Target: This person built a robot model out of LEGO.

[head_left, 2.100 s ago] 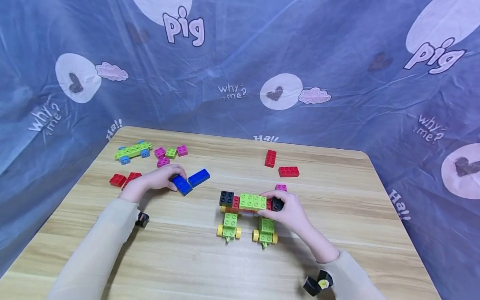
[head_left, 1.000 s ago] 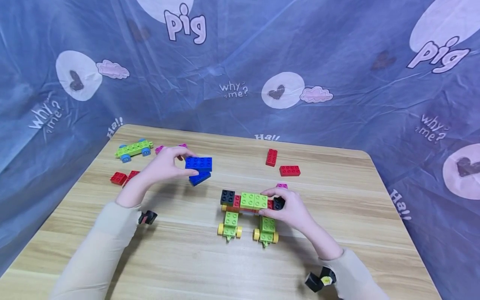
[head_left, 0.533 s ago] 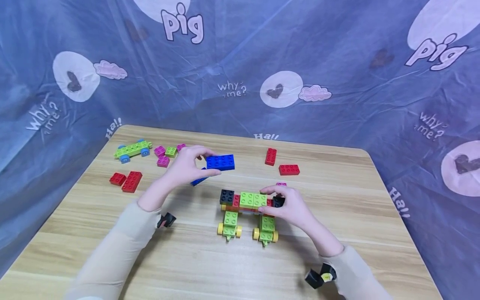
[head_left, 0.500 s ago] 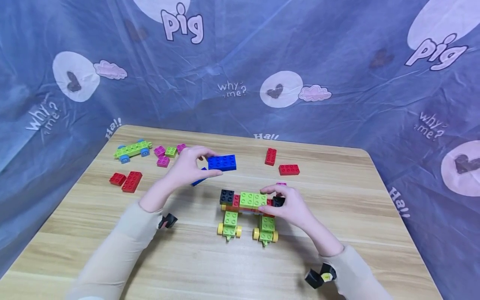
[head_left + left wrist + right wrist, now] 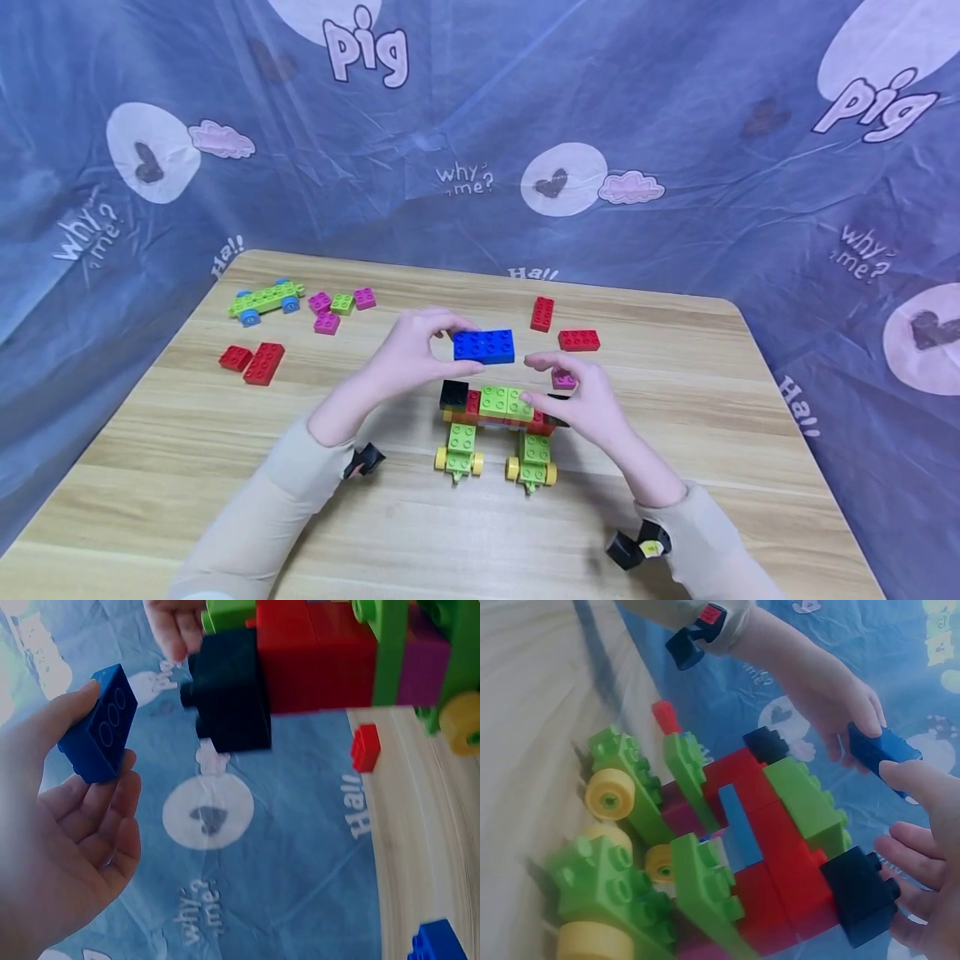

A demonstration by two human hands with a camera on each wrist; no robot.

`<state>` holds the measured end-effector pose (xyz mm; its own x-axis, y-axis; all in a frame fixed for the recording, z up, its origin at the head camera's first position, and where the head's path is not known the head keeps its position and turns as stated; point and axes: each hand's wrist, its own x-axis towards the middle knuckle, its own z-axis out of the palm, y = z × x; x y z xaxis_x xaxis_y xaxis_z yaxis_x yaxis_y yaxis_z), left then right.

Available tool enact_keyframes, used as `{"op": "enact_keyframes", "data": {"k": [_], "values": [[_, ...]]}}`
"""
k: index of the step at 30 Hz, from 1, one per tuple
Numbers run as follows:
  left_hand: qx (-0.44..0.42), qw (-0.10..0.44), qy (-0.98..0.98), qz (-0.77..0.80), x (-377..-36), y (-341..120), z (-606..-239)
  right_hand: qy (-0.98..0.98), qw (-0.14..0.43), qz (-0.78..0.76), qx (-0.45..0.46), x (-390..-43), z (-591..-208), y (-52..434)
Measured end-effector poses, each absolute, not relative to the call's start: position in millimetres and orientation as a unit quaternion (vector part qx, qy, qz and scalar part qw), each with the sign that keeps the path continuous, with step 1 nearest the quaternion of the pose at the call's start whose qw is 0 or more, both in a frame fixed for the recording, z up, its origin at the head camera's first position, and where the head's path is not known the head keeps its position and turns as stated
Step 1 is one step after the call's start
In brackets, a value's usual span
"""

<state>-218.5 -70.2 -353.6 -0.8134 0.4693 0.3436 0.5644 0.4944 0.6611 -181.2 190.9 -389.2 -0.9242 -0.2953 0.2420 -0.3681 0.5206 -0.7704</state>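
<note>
My left hand (image 5: 405, 354) pinches a blue building brick (image 5: 483, 347) between thumb and fingers, its studs upward, above the wheeled brick model (image 5: 493, 402). The model has lime green bricks on top, red ones beneath, black bricks at its ends and yellow wheels. My right hand (image 5: 587, 402) hovers by the model's right end with thumb and fingers apart, holding nothing. A gap separates it from the blue brick in the head view. In the left wrist view, the blue brick's hollow underside faces the camera. Part of the right black brick (image 5: 860, 896) is hidden by the right hand in the head view.
A lime car base (image 5: 266, 302) with blue wheels stands at the far left, beside several small pink and green bricks (image 5: 327, 322). Red bricks lie at left (image 5: 264, 364) and far right (image 5: 578, 340). Another blue brick (image 5: 436, 942) shows in the left wrist view.
My left hand picked up the blue brick from the table and carried it right, over the model. My right hand has let go of the model and risen slightly.
</note>
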Motion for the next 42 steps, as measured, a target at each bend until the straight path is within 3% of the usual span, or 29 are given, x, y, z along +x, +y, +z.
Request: {"op": "enact_keyframes", "data": {"k": [8, 16, 29, 42], "values": [[-0.338, 0.059, -0.853, -0.395, -209.8, -58.4, -355.4, -0.856, 0.097, 0.457, 0.222, -180.0, -377.3, 190.3], [-0.373, 0.044, -0.847, -0.375, -206.6, -48.1, -368.0, -0.867, 0.056, 0.44, 0.225, -179.4, -376.6, 190.8], [-0.353, -0.017, -0.863, -0.362, -202.4, -41.1, -378.5, -0.875, 0.008, 0.439, 0.203, -178.7, -385.5, 193.1], [-0.349, -0.017, -0.869, -0.35, -200.4, -41.2, -381.3, -0.875, 0.007, 0.439, 0.201, -177.9, -392.5, 193.1]]}}
